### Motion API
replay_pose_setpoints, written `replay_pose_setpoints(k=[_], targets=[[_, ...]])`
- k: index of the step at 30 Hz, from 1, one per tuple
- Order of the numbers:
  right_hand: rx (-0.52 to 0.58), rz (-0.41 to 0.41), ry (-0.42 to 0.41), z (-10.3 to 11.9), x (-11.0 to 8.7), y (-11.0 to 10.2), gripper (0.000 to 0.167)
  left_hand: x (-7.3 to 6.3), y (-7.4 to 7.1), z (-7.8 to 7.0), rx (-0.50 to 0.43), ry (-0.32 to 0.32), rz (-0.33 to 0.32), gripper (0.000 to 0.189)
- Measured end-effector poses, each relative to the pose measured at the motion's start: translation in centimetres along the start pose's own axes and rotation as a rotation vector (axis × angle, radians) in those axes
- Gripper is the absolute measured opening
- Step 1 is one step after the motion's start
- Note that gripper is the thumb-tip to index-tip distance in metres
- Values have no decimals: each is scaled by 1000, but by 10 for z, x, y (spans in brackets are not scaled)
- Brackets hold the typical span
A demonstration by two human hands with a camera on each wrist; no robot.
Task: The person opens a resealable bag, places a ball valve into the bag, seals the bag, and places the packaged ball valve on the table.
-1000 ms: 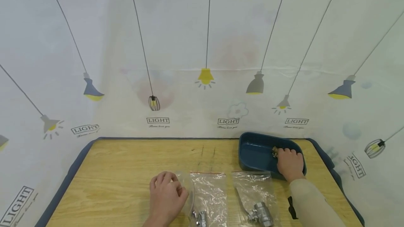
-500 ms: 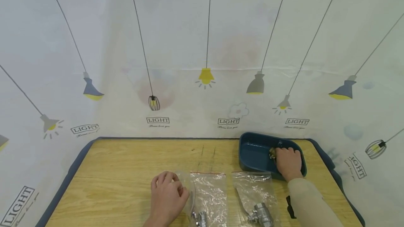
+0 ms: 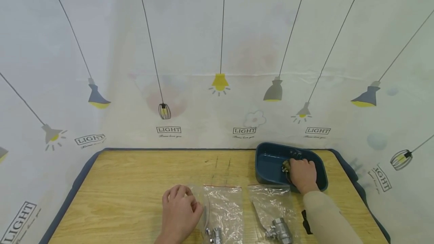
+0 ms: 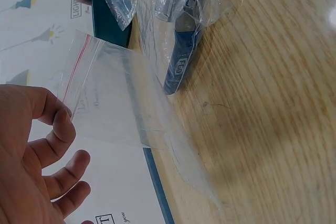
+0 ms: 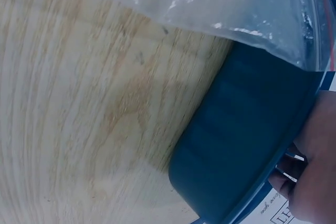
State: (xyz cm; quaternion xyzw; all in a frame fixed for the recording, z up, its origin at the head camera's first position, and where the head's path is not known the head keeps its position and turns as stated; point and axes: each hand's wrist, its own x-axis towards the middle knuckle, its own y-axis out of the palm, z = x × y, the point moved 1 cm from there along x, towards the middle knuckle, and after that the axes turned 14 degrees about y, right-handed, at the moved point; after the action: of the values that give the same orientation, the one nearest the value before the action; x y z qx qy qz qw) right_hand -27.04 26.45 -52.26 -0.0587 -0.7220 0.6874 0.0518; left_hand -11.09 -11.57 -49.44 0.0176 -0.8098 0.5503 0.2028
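Note:
Between thumb and fingertips, my left hand (image 3: 181, 212) pinches the red-striped zip edge of a clear plastic zip bag (image 4: 113, 95). That bag hangs down to the wooden table, with nothing seen inside it. My right hand (image 3: 303, 174) reaches into the dark blue bin (image 3: 262, 176) and grips a small brass valve (image 3: 286, 166). Most of the valve is hidden behind the fingers. In the right wrist view the bin's wall (image 5: 236, 129) covers the fingertips.
To the right of my left hand lie two bagged metal valves: a smaller valve (image 3: 214, 235) and a larger valve (image 3: 282, 229). A blue lever (image 4: 181, 61) shows through one bag. Some dark pieces (image 3: 295, 154) sit at the bin's back. A printed cloth (image 3: 135, 67) surrounds the table.
My right hand has moved left inside the bin, carrying the brass valve with it. Dark pieces at the bin's back have come into sight. My left hand has stayed nearly still.

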Motion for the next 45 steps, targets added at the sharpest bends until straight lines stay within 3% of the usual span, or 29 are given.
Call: replay_pose_setpoints(k=[7,25,31,45], targets=[[-33,63,24,1,4,6,10,-1,1,0,12,6,8,41],[-2,83,45,6,0,2,11,0,0,1,29,-6,32,42],[2,-11,-12,7,-1,1,21,0,0,2,34,5,11,41],[66,-374,-213,15,-8,-2,35,0,1,2,23,10,10,39]])
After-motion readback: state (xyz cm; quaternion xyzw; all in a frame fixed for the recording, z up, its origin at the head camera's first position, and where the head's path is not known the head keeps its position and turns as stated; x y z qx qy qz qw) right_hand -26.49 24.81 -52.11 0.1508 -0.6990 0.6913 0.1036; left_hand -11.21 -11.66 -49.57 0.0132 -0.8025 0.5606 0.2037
